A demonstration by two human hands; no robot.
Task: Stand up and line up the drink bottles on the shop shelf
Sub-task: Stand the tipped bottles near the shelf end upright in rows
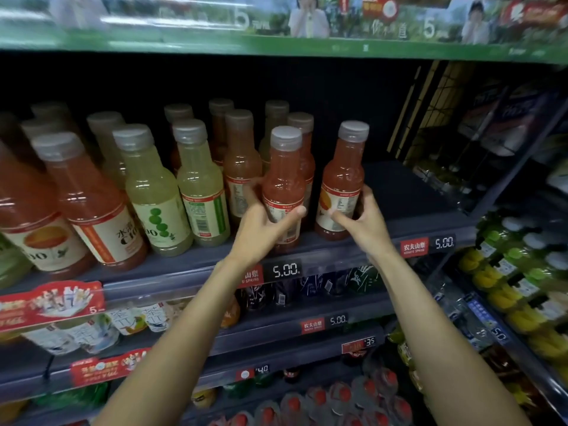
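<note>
While upright on the shelf (399,229), two pink-juice bottles, left hand (261,229) gripping one (284,186), right hand (362,219) the other (341,186).

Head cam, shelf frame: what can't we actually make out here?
- Left hand covers the lower label of its orange bottle; the print cannot be read.
- Right hand wraps the rightmost orange bottle; its fingers behind the bottle are hidden.
- Rear bottles: only caps and shoulders show behind the front row, in dark shadow.
- Leftmost orange bottle is cut by the frame edge.
- Top banner is motion-blurred.
</note>
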